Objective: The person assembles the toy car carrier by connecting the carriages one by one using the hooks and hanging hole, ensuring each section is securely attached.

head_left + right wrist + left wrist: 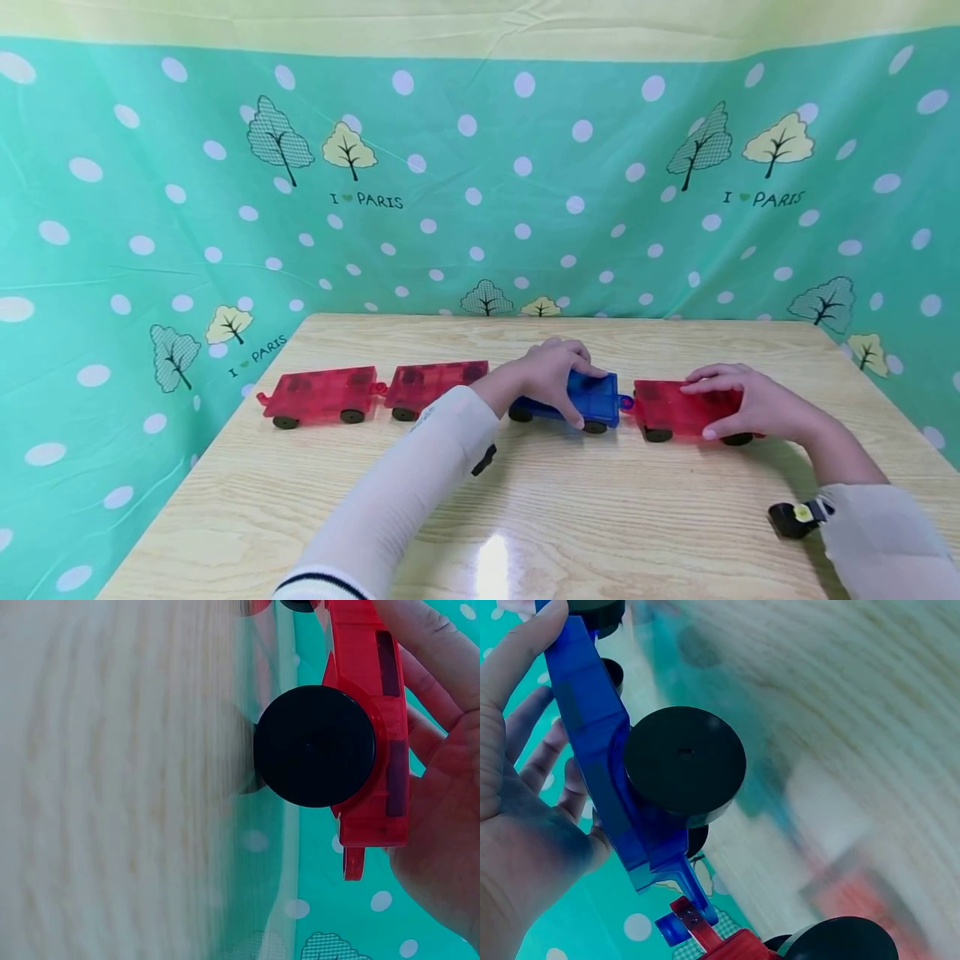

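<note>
My left hand (555, 375) grips a blue toy train car (600, 398) from above, its thumb on the near side. In the left wrist view the blue coupling (688, 889) overlaps the red coupling (695, 922) of the neighbouring car. At the right, my right hand (757, 406) holds a red toy train car (660, 408) across its top, thumb on the near side. Between these two cars the blue car's ring (626, 402) sits right at the red car's end. A black wheel (315, 746) and a red end coupling (353, 863) show in the right wrist view.
Left of the blue car stands a red car (427, 387), partly behind my left forearm. Another red car (322, 396) is at the row's far left, with a coupling between them. All are on a wooden table (600, 517), backed by a green dotted cloth (480, 208).
</note>
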Action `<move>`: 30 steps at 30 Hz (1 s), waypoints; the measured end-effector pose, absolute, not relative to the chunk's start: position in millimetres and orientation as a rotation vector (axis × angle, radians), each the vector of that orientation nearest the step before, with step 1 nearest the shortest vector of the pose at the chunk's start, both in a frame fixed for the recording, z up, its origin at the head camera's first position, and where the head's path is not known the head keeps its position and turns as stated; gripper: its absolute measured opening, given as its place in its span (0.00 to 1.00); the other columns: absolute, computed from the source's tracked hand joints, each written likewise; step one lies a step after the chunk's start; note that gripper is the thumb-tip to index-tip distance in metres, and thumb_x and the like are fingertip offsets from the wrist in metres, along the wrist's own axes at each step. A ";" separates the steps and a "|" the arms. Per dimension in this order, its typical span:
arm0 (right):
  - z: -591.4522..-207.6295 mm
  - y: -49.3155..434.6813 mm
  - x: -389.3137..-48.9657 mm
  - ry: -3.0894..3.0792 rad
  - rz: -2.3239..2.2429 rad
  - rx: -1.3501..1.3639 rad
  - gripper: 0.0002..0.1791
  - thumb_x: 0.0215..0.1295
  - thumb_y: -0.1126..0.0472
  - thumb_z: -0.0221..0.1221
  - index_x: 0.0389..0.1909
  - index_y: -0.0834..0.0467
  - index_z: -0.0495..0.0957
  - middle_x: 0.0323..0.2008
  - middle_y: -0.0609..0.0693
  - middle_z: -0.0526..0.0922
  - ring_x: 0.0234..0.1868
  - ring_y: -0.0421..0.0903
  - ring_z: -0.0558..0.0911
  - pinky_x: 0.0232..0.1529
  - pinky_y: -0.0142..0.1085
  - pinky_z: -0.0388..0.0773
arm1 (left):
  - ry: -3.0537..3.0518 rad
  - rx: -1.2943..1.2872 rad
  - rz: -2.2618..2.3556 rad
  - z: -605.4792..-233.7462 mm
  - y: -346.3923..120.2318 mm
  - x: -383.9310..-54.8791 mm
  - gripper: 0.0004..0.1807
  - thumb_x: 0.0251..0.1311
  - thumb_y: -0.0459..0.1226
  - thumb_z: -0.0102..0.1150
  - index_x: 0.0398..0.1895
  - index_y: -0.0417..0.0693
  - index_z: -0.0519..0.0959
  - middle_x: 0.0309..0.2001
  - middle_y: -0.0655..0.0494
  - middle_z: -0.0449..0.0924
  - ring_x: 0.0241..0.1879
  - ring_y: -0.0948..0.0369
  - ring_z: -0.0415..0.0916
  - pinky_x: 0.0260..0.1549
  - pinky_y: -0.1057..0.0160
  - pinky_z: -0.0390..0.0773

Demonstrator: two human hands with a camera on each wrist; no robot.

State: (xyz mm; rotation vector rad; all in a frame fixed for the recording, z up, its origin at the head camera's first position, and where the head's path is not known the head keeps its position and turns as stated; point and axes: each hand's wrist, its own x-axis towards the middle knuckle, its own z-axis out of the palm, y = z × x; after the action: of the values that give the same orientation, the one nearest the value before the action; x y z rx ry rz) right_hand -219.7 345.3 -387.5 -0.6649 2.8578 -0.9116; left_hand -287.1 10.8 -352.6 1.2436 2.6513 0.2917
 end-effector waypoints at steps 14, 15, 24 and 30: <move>-389.1 345.2 -221.8 2.844 -0.928 -0.665 0.32 0.47 0.54 0.76 0.55 0.58 0.81 0.60 0.63 0.70 0.59 0.65 0.63 0.44 0.51 0.77 | 2.637 1.226 0.267 -355.9 14.5 -293.5 0.44 0.39 0.55 0.78 0.66 0.71 0.72 0.62 0.60 0.68 0.57 0.59 0.61 0.52 0.62 0.69; -389.0 345.1 -221.9 2.845 -0.927 -0.668 0.32 0.47 0.54 0.76 0.55 0.58 0.81 0.60 0.63 0.70 0.59 0.65 0.63 0.43 0.51 0.77 | 2.637 1.226 0.261 -357.0 14.7 -294.0 0.44 0.39 0.56 0.78 0.66 0.72 0.72 0.62 0.61 0.68 0.56 0.59 0.61 0.51 0.62 0.69; -390.4 345.4 -221.9 2.845 -0.945 -0.639 0.33 0.46 0.53 0.76 0.56 0.57 0.81 0.60 0.62 0.70 0.59 0.65 0.63 0.41 0.43 0.79 | 2.617 1.204 0.283 -365.3 12.6 -297.7 0.44 0.39 0.56 0.78 0.66 0.72 0.72 0.63 0.61 0.67 0.59 0.58 0.61 0.53 0.60 0.67; -392.1 349.7 -219.3 2.848 -0.964 -0.600 0.34 0.46 0.51 0.76 0.57 0.57 0.80 0.60 0.62 0.70 0.60 0.65 0.64 0.41 0.38 0.79 | 2.608 1.170 0.340 -367.1 8.9 -299.0 0.41 0.41 0.55 0.78 0.64 0.67 0.75 0.64 0.64 0.68 0.63 0.58 0.60 0.61 0.58 0.64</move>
State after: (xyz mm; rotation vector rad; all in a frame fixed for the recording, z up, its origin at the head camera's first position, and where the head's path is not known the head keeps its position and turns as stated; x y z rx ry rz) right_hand -219.3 349.7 -392.1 -0.6004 2.8476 -0.9644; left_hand -299.0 8.9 -367.1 1.1701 2.6084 0.3404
